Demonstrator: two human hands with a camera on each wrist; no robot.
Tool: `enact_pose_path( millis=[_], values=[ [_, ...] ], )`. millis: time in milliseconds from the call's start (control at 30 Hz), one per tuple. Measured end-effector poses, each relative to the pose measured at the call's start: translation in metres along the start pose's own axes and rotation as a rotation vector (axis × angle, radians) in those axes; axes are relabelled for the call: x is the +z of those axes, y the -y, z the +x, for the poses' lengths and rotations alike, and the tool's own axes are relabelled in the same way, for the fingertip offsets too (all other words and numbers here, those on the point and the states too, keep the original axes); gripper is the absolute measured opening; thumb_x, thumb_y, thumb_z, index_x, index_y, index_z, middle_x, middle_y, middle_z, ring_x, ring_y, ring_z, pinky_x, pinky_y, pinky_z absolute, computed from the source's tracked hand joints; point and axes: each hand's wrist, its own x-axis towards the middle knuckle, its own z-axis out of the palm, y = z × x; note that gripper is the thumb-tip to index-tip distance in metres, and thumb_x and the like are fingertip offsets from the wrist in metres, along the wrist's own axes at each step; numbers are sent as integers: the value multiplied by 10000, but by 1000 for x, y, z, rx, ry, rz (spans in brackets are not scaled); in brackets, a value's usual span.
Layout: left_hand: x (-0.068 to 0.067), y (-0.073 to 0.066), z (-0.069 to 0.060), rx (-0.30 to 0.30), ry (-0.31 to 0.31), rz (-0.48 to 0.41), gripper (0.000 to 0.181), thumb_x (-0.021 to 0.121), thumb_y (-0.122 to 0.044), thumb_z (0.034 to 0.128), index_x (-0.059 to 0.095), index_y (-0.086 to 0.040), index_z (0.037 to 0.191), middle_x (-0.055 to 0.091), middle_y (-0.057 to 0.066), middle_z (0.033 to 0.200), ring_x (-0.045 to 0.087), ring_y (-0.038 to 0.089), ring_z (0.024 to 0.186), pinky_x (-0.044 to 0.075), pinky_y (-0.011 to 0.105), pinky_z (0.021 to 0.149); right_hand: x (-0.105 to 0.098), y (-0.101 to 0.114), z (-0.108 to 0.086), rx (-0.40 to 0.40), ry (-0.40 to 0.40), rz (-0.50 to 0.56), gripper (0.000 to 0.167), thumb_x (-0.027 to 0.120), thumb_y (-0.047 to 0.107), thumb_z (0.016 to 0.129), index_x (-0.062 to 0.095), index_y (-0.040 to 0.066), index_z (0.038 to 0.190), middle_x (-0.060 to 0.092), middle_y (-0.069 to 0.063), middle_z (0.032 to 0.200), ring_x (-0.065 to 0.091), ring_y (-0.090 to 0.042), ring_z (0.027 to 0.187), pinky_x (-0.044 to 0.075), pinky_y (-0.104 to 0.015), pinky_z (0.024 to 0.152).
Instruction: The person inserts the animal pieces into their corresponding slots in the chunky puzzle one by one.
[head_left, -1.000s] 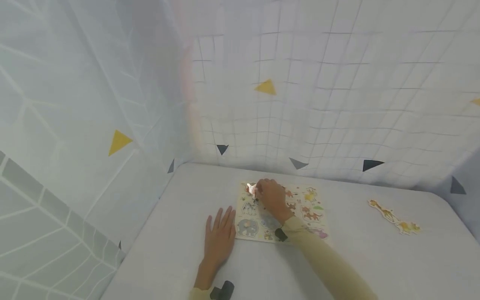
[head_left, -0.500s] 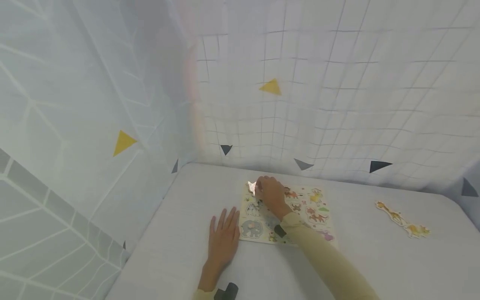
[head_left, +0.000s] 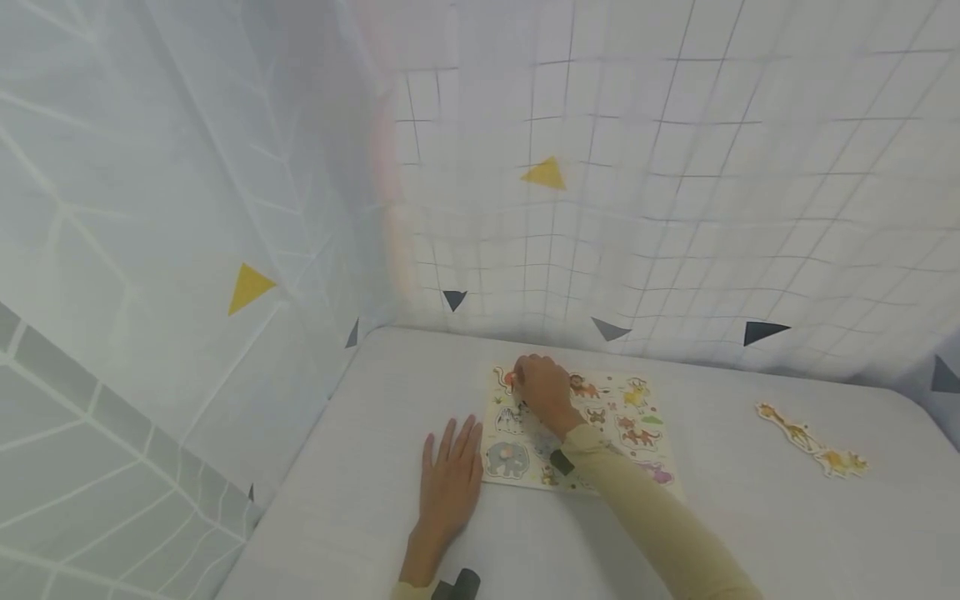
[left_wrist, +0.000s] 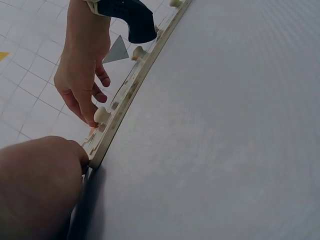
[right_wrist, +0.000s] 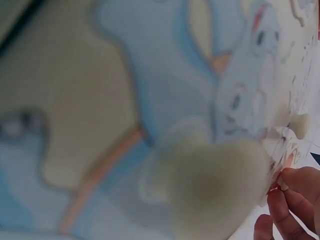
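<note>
My right hand [head_left: 543, 387] reaches over the wooden animal puzzle board [head_left: 491, 429] to its far left corner. Its thumb and fingers pinch a small orange and white animal puzzle piece [head_left: 506, 379], largely hidden under the fingertips. In the right wrist view, the right hand [right_wrist: 295, 200] shows thumb and finger pressed together on something reddish. My left hand [head_left: 450, 483] lies on the table with straight fingers, beside the board's left edge. The left wrist view shows the left hand [left_wrist: 40, 185] close up near the board edge [left_wrist: 135, 87], with the right hand [left_wrist: 82, 75] beyond.
A giraffe piece [head_left: 786, 425] and a yellow animal piece [head_left: 842, 462] lie on the table at right. An elephant [head_left: 507, 460], a zebra [head_left: 508, 421] and a lion [head_left: 579, 385] show on the board. A pale knob [right_wrist: 220, 190] looms close in the right wrist view.
The piece in my right hand had a bright white glare; now it has tilted down flatter and its orange shows. My left hand stays by the board. The head view has shifted slightly.
</note>
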Motion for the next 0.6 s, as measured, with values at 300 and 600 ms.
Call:
enact_pose_path(
  millis=[300, 600],
  values=[
    [1, -1, 0, -1, 7, 10, 504, 415, -329, 1091, 416, -207, 1580, 386, -19, 1675, 290, 289, 1595, 176, 626, 1305, -5, -3, 0, -17, 38, -1, 143, 708, 242, 971, 781, 128, 1019, 763, -91, 907, 692, -250, 737, 543, -341, 547],
    [-3, -2, 0, 1, -3, -9, 501, 439, -305, 1083, 435, -183, 1569, 406, 0, 1665, 303, 304, 1588, 181, 632, 1302, -5, -3, -2, -39, 10, 3, 159, 738, 255, 947, 792, 116, 1003, 734, -93, 843, 630, -220, 659, 506, -311, 471]
  ],
)
